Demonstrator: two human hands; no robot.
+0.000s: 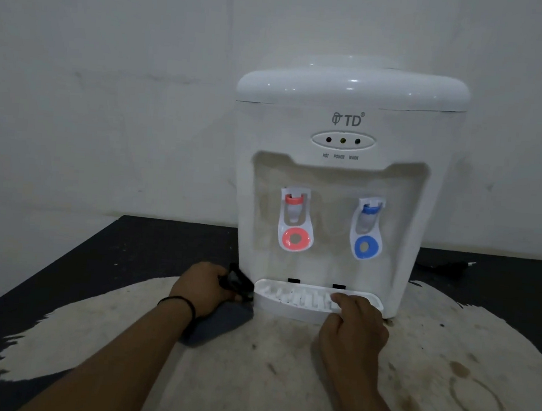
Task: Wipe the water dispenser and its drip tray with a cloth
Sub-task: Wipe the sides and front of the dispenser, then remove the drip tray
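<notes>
The white water dispenser (340,178) stands near the table's (169,239) back edge. The left hand (203,289) grasps a dark cloth (234,282) at the dispenser's lower left corner. The right hand (353,322) grips the drip tray (288,300) at its front rim.

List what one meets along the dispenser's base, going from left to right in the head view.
Left hand → cloth → drip tray → right hand.
</notes>
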